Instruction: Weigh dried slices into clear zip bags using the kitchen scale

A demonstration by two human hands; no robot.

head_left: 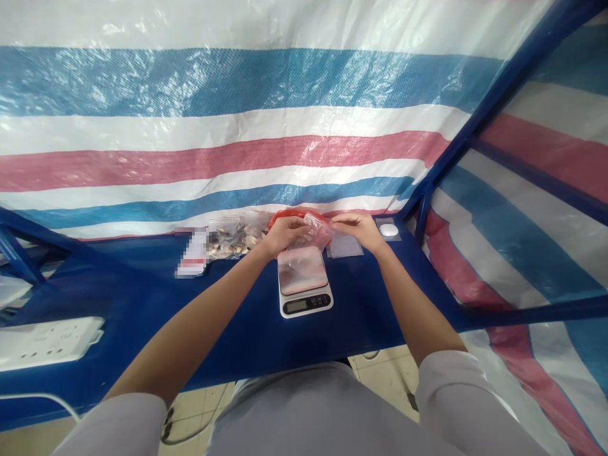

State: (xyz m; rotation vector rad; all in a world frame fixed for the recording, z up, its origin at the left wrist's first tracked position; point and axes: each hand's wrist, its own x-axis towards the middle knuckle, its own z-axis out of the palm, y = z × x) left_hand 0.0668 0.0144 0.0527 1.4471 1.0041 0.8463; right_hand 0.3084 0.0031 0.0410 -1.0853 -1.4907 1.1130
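Note:
Above the far edge of a white kitchen scale, both hands grip a clear plastic bag. My left hand is closed on the bag's left side. At its right side, my right hand pinches the plastic between thumb and fingers. Behind the left hand lies something bright red, perhaps a plastic bag, partly hidden. Left of it sits a clear bag of pale, dried-looking slices. Flat clear bags lie under the right hand.
A blurred white and red item lies left of the slices. At the back right is a white rounded object on a small clear bag. A white power strip stands on the blue table. Blue frame bars and striped sheeting enclose it.

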